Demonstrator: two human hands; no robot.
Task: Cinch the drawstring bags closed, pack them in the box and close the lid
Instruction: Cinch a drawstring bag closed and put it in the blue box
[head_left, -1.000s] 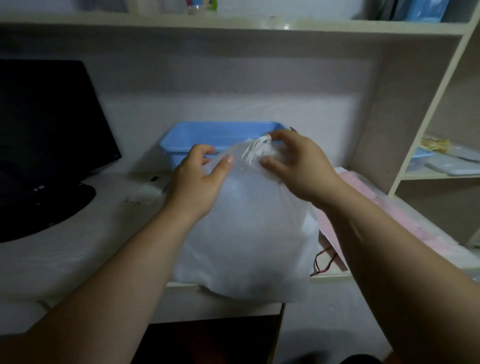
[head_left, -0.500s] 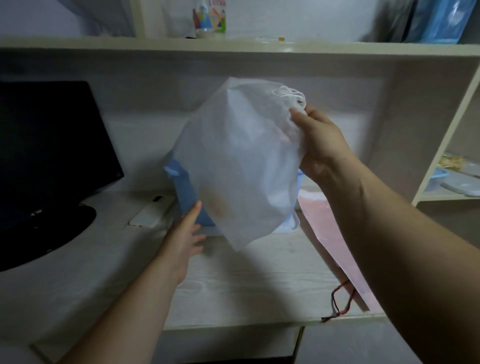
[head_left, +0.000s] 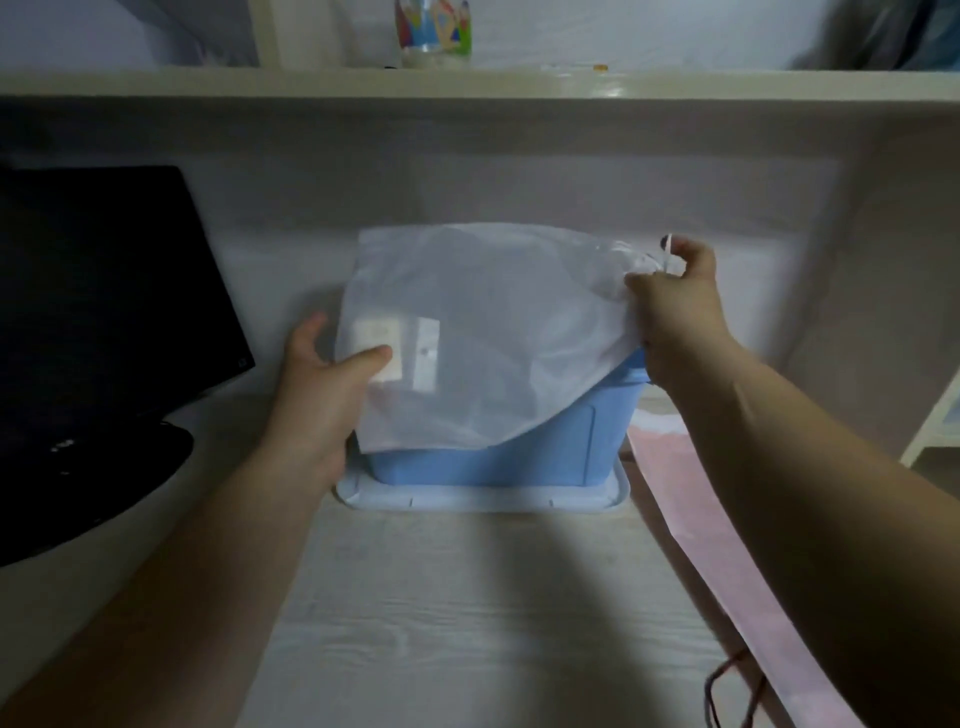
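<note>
A white translucent drawstring bag (head_left: 493, 332) lies sideways across the top of the blue plastic box (head_left: 498, 457), its cinched neck pointing right. My right hand (head_left: 675, 306) pinches the gathered neck and white cord at the bag's right end. My left hand (head_left: 322, 379) grips the bag's bottom left edge, thumb on the front of the fabric. The box stands on its pale blue lid (head_left: 483, 499), which lies flat on the desk. The box's inside is hidden by the bag.
A black monitor (head_left: 104, 312) stands on the left of the white desk (head_left: 467, 623). A pink drawstring bag (head_left: 727, 545) with a dark red cord (head_left: 727, 686) lies on the right. A shelf (head_left: 467, 88) runs overhead, and a side shelf unit stands at far right.
The bag was lifted from the desk's front edge, carried up by my right hand, and now lies sideways over the box. My left hand moved from the desk to the bag's left edge.
</note>
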